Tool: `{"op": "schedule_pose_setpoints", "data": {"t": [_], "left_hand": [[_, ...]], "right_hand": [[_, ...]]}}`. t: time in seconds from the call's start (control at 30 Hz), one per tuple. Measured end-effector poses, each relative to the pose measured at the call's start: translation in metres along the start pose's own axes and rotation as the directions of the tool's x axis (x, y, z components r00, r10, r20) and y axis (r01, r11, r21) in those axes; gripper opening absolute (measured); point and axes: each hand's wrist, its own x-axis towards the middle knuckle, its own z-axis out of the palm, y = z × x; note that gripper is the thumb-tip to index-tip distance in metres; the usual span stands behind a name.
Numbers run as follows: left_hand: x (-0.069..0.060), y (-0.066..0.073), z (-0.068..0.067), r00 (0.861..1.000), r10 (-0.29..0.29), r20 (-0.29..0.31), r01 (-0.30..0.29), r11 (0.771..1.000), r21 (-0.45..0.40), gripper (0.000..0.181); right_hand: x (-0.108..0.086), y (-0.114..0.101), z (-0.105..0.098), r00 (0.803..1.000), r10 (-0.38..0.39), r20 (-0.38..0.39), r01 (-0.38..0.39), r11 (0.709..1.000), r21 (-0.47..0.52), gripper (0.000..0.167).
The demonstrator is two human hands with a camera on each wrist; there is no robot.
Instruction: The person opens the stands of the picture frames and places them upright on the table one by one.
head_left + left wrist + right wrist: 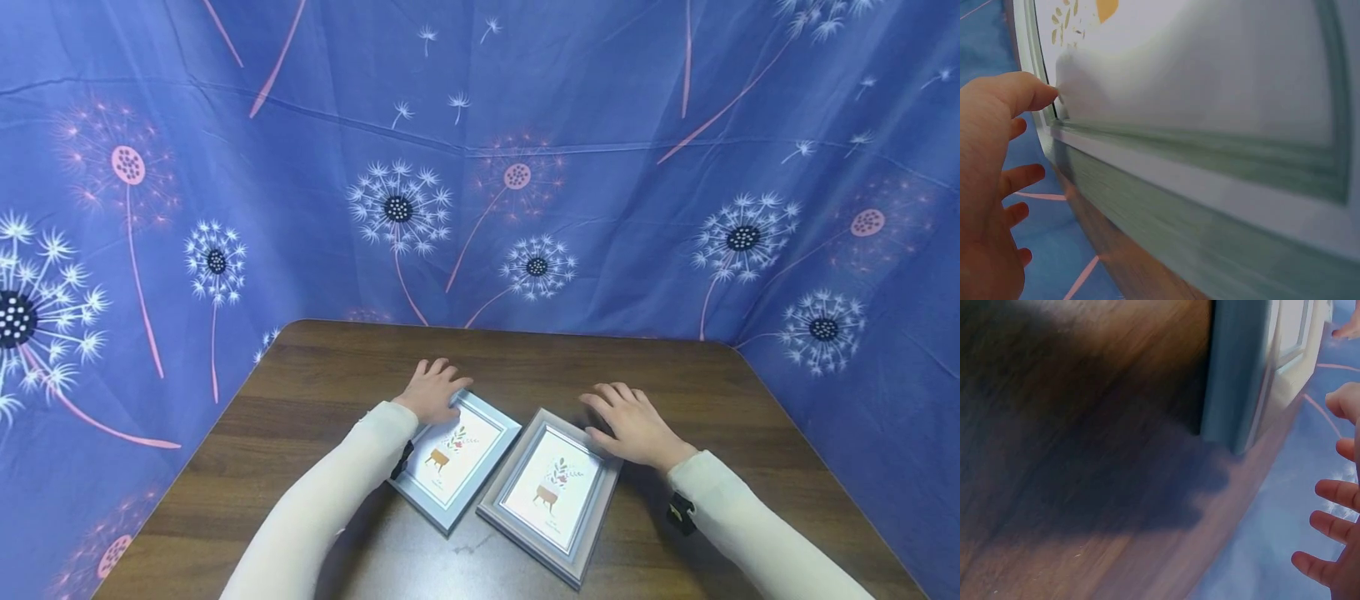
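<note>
Two picture frames lie side by side on the table, each with a plant picture. The light blue frame is at the left, and my left hand is at its upper left corner, fingers spread and loosely bent. In the left wrist view, the left hand has its thumb at the edge of the blue frame. My right hand is over the upper right corner of the grey-brown frame, its fingers apart. The right wrist view shows the right hand beside that frame; contact cannot be told.
The wooden table has rounded far corners. Behind it and at both sides hangs a blue cloth with dandelion prints. Both sleeves are white, with a dark band at each wrist.
</note>
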Motion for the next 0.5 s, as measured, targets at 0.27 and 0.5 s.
{"op": "schedule_pose_setpoints", "data": {"t": [0.27, 0.5], "left_hand": [[0.007, -0.002, 0.007, 1.000, 0.016, -0.016, -0.015, 0.999, 0.049, 0.054], [0.008, -0.003, 0.009, 1.000, 0.006, -0.002, -0.006, 0.998, 0.063, 0.047]], "right_hand": [[-0.003, 0.013, 0.006, 0.998, 0.048, 0.034, -0.048, 0.999, -0.016, 0.049], [-0.006, 0.023, 0.008, 0.998, 0.067, 0.004, -0.067, 0.998, -0.009, 0.046]]}}
